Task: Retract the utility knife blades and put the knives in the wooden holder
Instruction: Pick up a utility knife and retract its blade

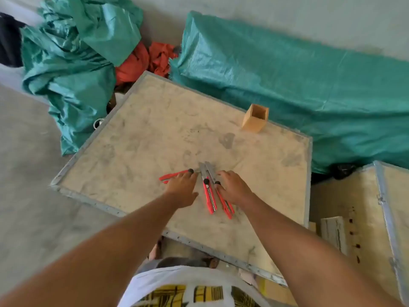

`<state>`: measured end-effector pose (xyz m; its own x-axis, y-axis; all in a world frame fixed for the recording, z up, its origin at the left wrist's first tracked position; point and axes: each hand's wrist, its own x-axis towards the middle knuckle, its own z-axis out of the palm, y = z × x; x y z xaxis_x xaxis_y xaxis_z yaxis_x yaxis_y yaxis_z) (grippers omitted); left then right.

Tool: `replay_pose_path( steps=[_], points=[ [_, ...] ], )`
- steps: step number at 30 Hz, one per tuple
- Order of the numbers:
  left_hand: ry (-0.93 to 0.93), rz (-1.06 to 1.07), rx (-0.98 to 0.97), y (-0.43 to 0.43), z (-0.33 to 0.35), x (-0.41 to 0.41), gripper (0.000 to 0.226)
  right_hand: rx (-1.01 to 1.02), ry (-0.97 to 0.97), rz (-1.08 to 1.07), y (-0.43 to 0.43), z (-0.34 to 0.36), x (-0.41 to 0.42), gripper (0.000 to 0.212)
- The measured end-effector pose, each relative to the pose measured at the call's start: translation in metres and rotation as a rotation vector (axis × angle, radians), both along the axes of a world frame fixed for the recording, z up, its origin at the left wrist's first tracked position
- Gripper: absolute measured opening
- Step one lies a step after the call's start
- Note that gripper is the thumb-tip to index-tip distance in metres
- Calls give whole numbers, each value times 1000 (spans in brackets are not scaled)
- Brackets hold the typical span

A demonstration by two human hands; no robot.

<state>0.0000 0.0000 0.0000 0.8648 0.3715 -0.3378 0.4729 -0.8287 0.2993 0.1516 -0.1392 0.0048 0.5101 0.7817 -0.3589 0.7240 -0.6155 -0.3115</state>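
Note:
Three red utility knives lie on a plywood crate top [155, 134]. The left knife [171, 176] lies crosswise, partly under my left hand [182, 187], whose fingers rest on it. The middle knife [209, 196] lies free between my hands with its silver blade extended away from me. The right knife [225, 206] also shows an extended blade, and my right hand [232, 187] lies flat against it, fingers spread. A square wooden holder [255, 118] stands upright and looks empty at the crate's far edge, well beyond both hands.
Green tarpaulin bundles [287, 85] and red cloth [141, 60] lie behind the crate. A second metal-edged plywood crate [389, 218] stands to the right, with a gap between the two. Concrete floor lies to the left.

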Motion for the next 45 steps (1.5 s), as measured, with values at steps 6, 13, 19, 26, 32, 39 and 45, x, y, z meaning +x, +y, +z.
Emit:
replay_pose_path(
  steps=[6, 13, 19, 26, 32, 39, 45],
  points=[
    [27, 257, -163, -56, -37, -12, 74, -40, 161, 48, 3, -17, -15, 46],
    [-55, 575, -218, -99, -60, 1, 49, 5, 223, 108, 21, -43, -6, 46],
    [-131, 793, -230, -115, -63, 19, 34, 71, 330, 2, 25, -53, 6, 50],
    [-319, 1048, -378, -121, -74, 26, 24, 108, 496, -152, 23, -61, 15, 30],
    [-392, 1162, -676, -108, -53, 22, 43, 190, 627, -249, 18, -54, 20, 42],
    [-486, 1132, -772, -118, -26, 2, 43, 324, 625, -150, 0, -34, 12, 36],
    [-588, 965, -864, -114, -3, 9, 43, 481, 614, -243, -7, -5, 26, 33]
  ],
)
